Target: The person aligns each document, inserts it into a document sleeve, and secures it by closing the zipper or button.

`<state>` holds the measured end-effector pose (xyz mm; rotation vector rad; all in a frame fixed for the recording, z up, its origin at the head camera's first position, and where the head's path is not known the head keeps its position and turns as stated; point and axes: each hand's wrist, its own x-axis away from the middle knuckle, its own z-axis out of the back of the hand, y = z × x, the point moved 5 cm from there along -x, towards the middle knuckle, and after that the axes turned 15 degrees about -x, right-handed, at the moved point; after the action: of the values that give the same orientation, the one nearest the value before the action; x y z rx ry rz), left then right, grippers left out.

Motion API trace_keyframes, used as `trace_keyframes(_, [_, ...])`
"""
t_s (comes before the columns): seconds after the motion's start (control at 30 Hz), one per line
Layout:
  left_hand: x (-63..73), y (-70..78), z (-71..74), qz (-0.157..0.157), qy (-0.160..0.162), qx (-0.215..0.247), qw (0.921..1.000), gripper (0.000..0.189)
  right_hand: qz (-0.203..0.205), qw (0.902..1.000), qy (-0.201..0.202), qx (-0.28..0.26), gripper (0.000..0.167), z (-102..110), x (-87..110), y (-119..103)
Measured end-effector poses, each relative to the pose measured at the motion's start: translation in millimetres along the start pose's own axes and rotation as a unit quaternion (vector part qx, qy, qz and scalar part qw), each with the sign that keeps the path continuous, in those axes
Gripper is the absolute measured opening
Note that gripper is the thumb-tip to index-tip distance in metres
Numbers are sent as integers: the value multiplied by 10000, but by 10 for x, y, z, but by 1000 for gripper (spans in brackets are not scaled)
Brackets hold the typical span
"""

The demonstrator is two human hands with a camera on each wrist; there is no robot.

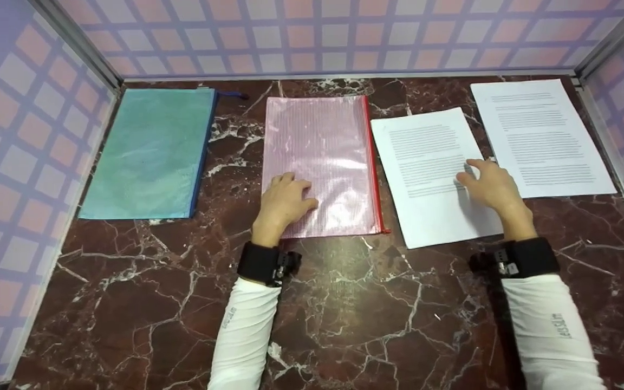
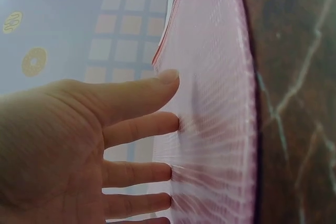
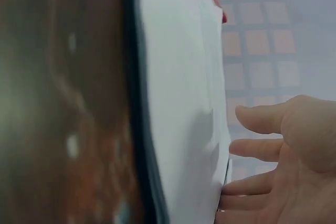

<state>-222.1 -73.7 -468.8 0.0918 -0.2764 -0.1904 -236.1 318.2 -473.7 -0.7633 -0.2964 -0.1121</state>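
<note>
left hand point(image 1: 284, 203) loosely touching the pink folder point(image 1: 323, 154), hiding its lower left edge, relaxed right hand point(image 1: 492, 187) partly covering the printed sheet point(image 1: 428, 179) lying just beside the folder, fingertip contact looking unclear

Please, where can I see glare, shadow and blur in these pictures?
Head view: white glare on the ribbed pink plastic folder, a yellowish glow on the dark red marbled tabletop, a shadow by the right hand on the printed white paper; left wrist view: tabletop slightly soft; right wrist view: tabletop blurred, grey shadow on the paper.
</note>
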Motion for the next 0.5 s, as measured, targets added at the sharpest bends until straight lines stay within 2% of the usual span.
trace_keyframes(0.1, [0,78,-20,-144,-3,-45,9999,55,-105,9992,-84,380,64,-5,-9,34])
trace_keyframes(0.2, [-7,219,-22,-369,70,-118,9992,55,-43,9979,-83,643,63,-23,-27,31])
trace_keyframes(0.33, [-19,508,-8,-957,142,-344,9947,53,129,9959,-70,890,61,-21,-52,2])
trace_keyframes(0.5, [-22,885,34,-1579,176,-831,9838,54,237,9942,-68,1043,60,-9,-50,-29])
